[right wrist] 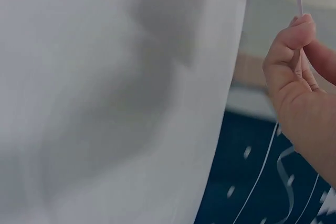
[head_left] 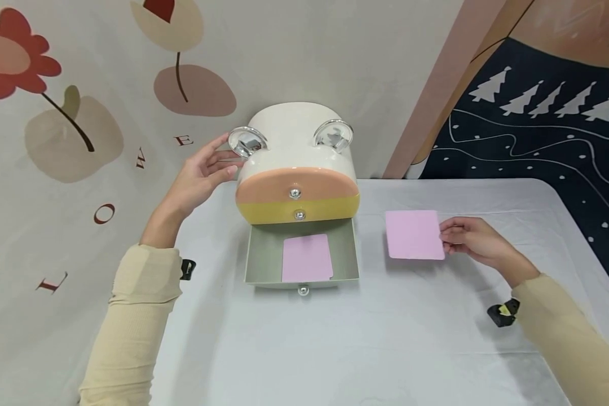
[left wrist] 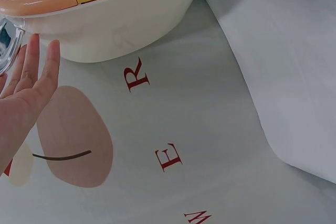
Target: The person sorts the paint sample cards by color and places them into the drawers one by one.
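My left hand (head_left: 203, 175) rests its fairly straight fingers against the left silver round ear (head_left: 247, 142) of a small white cabinet (head_left: 296, 138). In the left wrist view the fingers (left wrist: 32, 61) stretch up beside that ear. The cabinet has an orange drawer, a yellow drawer and a pulled-out green bottom drawer (head_left: 264, 254). Flat inside the green drawer lies a pink card (head_left: 307, 258). Off to the right, my right hand (head_left: 474, 239) pinches another pink square card (head_left: 415, 235) by its right edge, above the table. The right wrist view shows thumb and fingers gripping it, the card edge-on.
A white cloth covers the table (head_left: 335, 349), whose far edge meets a printed backdrop (head_left: 335, 51). The second silver ear (head_left: 334, 135) sticks up on the cabinet's right. The green drawer's knob (head_left: 303, 290) juts toward me. Dark patterned fabric (head_left: 533, 129) hangs beyond the table's right side.
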The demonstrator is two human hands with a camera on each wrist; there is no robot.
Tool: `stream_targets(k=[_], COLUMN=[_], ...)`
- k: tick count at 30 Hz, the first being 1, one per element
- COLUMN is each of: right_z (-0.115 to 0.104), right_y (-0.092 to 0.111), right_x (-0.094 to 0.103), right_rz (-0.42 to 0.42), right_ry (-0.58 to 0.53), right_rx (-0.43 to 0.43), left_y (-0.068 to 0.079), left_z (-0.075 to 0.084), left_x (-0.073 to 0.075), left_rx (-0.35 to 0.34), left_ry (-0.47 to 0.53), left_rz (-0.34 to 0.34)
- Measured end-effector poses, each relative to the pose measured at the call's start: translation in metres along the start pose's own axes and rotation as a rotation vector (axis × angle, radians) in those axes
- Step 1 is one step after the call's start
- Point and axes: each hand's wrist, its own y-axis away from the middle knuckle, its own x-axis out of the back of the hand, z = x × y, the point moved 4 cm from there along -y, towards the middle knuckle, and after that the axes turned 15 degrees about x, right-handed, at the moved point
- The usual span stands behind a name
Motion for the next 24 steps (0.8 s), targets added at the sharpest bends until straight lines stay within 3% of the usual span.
stream_targets(k=[8, 14, 24], right_z=[-0.028, -0.040, -0.053], right_y=[-0.016, -0.024, -0.040], right_x=[-0.053, -0.086, -0.131], right_rz=[-0.093, -0.166, -0.169], right_ry=[-0.137, -0.177, -0.202], right_rx=[0.058, 0.048, 0.028], left_y=[-0.001, -0.002, -0.002], left_z=[0.000, -0.001, 0.000], left_x=[0.000, 0.000, 0.001], left_rx=[-0.010, -0.020, -0.012], left_ry=[0.010, 0.007, -0.001], left_rz=[0.000, -0.001, 0.007])
